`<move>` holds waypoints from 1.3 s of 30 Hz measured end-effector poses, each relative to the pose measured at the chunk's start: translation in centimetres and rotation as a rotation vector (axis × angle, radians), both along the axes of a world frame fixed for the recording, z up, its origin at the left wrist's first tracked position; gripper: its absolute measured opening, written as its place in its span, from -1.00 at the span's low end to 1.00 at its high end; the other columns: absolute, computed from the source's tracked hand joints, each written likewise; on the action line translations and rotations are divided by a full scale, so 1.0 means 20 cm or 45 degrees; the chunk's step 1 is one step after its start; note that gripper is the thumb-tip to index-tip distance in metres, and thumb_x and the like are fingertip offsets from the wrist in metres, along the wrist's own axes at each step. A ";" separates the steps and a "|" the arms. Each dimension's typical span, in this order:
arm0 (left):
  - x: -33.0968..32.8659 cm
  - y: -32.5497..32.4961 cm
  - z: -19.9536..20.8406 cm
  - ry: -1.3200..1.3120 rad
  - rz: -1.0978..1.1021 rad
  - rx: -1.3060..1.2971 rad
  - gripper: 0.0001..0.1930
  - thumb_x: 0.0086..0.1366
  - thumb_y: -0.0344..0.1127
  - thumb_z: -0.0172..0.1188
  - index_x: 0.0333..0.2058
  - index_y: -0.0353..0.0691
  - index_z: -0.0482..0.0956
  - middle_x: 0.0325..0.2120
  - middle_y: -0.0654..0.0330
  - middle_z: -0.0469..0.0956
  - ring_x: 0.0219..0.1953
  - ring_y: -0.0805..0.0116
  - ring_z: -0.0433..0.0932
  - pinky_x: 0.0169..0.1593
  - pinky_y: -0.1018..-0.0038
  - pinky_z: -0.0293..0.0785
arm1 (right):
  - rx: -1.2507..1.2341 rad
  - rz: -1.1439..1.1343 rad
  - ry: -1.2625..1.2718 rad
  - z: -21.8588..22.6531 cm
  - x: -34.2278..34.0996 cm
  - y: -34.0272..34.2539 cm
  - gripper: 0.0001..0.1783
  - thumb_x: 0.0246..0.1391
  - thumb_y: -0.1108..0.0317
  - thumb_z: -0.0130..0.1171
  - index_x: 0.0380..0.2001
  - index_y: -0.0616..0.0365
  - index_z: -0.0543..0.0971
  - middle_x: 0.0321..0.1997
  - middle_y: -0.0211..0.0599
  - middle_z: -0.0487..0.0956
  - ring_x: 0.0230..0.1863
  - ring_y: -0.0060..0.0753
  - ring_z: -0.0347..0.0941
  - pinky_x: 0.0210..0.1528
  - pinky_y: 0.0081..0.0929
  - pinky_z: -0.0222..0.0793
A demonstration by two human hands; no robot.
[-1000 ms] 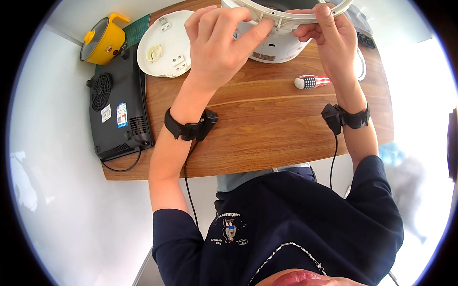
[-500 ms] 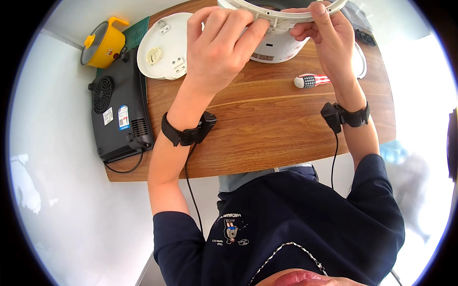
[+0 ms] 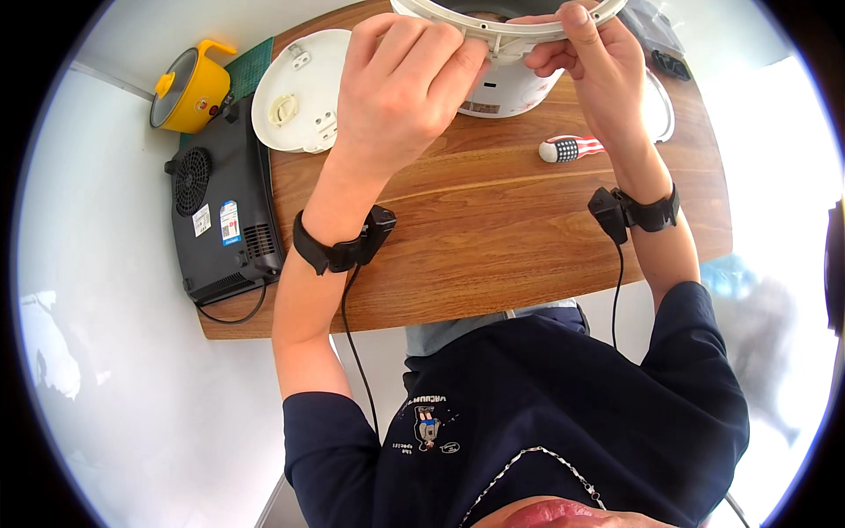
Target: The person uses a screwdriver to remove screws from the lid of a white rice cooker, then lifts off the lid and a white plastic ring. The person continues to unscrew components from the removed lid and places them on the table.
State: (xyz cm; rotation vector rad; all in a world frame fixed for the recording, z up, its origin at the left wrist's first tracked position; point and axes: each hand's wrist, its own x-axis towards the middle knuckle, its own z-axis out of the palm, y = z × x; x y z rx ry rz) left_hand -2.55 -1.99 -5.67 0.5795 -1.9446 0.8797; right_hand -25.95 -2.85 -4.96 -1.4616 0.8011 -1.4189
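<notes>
At the far edge of the view, my left hand (image 3: pixel 400 92) has its fingers curled over the near left side of a white plastic ring (image 3: pixel 519 33). My right hand (image 3: pixel 609 75) pinches the same ring at its right side, thumb on top and fingers beneath. Behind and below the ring stands a white rice cooker body (image 3: pixel 509 99) with a faint floral print. Whether the ring is joined to the body cannot be made out. Just left of my left hand lies a round white lid (image 3: pixel 290 75), inner side up, bearing small fittings.
A screwdriver (image 3: pixel 570 148) with a flag-patterned handle lies below my right hand, near a white round part (image 3: pixel 658 106). On the left are an upturned black appliance (image 3: pixel 224 207) with a cord and a yellow pot (image 3: pixel 189 88). A clear plastic box (image 3: pixel 651 31) stands far right.
Both hands and the ring have shifted very slightly left, with the whole view drifting a little too. The grip on the ring looks the same.
</notes>
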 end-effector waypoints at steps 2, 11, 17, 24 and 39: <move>-0.01 0.01 0.00 0.028 -0.014 0.028 -0.71 -0.04 -0.31 0.56 -0.29 -0.08 0.73 -0.38 0.41 0.51 -0.27 0.36 0.52 -0.12 0.37 0.40 | 0.011 0.009 0.002 0.00 0.00 0.00 -0.51 0.44 -0.03 0.06 -0.20 0.28 0.48 -0.25 -0.03 0.72 -0.43 -0.43 0.65 -0.38 -0.53 0.61; 0.00 -0.01 0.01 -0.083 -0.021 0.017 -0.69 -0.05 -0.33 0.53 -0.27 -0.14 0.71 -0.38 0.37 0.49 -0.30 0.35 0.52 -0.17 0.38 0.42 | 0.040 0.002 0.052 0.04 0.00 0.03 -0.46 0.44 -0.05 0.06 -0.21 0.34 0.57 -0.32 -0.12 0.70 -0.43 -0.44 0.65 -0.36 -0.52 0.60; 0.01 0.02 0.02 -0.166 0.031 0.024 -0.73 0.00 -0.43 0.48 -0.26 -0.18 0.70 -0.39 0.33 0.48 -0.33 0.34 0.51 -0.23 0.38 0.42 | 0.034 0.013 0.065 0.04 0.01 0.03 -0.44 0.44 -0.05 0.06 -0.21 0.36 0.59 -0.34 -0.13 0.70 -0.43 -0.44 0.64 -0.36 -0.53 0.60; -0.01 -0.01 0.01 -0.043 -0.063 0.015 -0.71 0.00 -0.41 0.50 -0.25 -0.15 0.70 -0.39 0.34 0.48 -0.35 0.32 0.51 -0.26 0.39 0.42 | 0.048 0.028 0.054 0.03 0.00 0.02 -0.45 0.44 -0.05 0.06 -0.21 0.35 0.58 -0.33 -0.14 0.70 -0.43 -0.44 0.65 -0.36 -0.53 0.60; 0.02 -0.02 0.03 -0.174 -0.061 0.071 -0.67 -0.03 -0.42 0.51 -0.23 -0.19 0.68 -0.38 0.30 0.48 -0.33 0.31 0.51 -0.26 0.38 0.46 | 0.007 0.030 0.033 0.04 0.01 0.03 -0.50 0.43 -0.05 0.08 -0.20 0.28 0.51 -0.31 -0.14 0.70 -0.43 -0.45 0.66 -0.38 -0.54 0.61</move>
